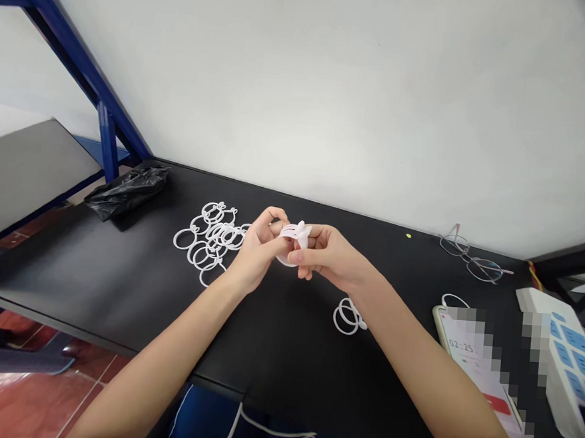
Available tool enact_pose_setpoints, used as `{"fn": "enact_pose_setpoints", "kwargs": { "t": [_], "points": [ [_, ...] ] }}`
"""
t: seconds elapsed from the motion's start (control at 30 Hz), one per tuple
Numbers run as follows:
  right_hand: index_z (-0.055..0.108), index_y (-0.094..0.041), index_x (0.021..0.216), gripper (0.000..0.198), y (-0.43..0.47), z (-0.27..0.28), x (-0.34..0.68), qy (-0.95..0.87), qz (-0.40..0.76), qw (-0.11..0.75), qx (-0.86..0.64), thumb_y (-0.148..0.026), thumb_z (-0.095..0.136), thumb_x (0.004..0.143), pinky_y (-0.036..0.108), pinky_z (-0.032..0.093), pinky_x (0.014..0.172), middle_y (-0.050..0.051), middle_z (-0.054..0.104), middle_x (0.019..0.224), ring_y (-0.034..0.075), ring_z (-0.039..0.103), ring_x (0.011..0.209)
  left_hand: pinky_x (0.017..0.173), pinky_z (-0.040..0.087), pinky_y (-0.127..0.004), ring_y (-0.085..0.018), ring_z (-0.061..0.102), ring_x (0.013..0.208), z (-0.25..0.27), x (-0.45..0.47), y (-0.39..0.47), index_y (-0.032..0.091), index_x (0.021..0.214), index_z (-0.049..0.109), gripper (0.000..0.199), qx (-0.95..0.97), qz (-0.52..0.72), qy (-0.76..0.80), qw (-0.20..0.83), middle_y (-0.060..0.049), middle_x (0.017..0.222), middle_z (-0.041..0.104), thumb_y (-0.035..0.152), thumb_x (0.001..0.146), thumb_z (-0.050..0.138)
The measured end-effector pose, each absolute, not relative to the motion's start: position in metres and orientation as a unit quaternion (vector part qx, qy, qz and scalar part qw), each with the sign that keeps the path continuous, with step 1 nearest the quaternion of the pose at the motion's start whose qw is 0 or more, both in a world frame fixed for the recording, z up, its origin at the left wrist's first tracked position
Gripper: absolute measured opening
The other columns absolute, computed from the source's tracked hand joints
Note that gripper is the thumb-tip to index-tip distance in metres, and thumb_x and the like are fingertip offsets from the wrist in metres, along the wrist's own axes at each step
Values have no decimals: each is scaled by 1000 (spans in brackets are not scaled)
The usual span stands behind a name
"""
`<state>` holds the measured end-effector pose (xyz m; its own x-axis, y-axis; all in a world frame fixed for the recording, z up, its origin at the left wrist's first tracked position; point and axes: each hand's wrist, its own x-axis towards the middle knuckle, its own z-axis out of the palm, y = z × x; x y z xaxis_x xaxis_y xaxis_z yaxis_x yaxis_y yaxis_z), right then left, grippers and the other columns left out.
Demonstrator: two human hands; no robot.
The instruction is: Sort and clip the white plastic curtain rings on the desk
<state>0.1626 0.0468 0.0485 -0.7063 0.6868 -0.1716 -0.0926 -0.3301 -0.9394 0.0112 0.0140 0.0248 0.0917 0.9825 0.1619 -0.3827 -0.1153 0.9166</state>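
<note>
Above the middle of the black table, my left hand (pixel 256 251) and my right hand (pixel 331 254) meet around a small bunch of white plastic rings (pixel 299 233). The thumb and fingers of each hand are closed on it, left hand on the left side, right hand on the right. Rounded white tabs stick up from the bunch between the fingertips; its lower part is partly hidden. A loose pile of several similar white rings (pixel 225 233), with small eyelets, lies just left of my left hand. More white rings (pixel 345 332) rest beneath my right forearm, which partly covers them.
A crumpled black plastic bag (pixel 129 191) lies at the table's left back. Eyeglasses (pixel 484 269), a plugged-in phone (pixel 463 351) showing a timer and a white power strip (pixel 541 316) are on the right. A white wall (pixel 331 101) stands behind the table (pixel 132 288).
</note>
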Motion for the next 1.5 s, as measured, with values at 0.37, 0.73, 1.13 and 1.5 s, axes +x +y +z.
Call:
{"fn": "enact_pose_setpoints", "kwargs": {
  "t": [0.37,0.73,1.13,1.5],
  "points": [
    [73,-13,82,30,40,50,160,-623,692,200,-305,-40,80,70,27,57,58,4,72,70,16,70,59,58,46,-23,-13,60,58,15,-17,24,16,114,66,35,766,407,423,262,-2,72,71,21,82,55],
    [72,-15,78,31,22,51,147,-659,647,271,-272,-46,71,78,32,56,68,1,69,56,16,67,53,37,38,-19,-8,47,36,23,-23,22,15,121,65,53,643,475,327,504,3,50,59,32,71,75],
    [70,-21,66,30,15,44,140,-740,536,332,-233,-45,65,84,34,59,65,4,75,67,22,73,68,41,29,-21,-6,34,39,22,-17,24,19,115,69,38,577,488,358,548,7,45,45,34,80,70],
    [69,-15,82,32,22,47,146,-650,655,295,-247,-47,62,87,35,59,73,5,73,75,21,74,72,45,37,-20,-8,50,49,12,-15,27,14,100,69,32,601,537,361,469,-2,73,65,28,71,71]
  ]
}}
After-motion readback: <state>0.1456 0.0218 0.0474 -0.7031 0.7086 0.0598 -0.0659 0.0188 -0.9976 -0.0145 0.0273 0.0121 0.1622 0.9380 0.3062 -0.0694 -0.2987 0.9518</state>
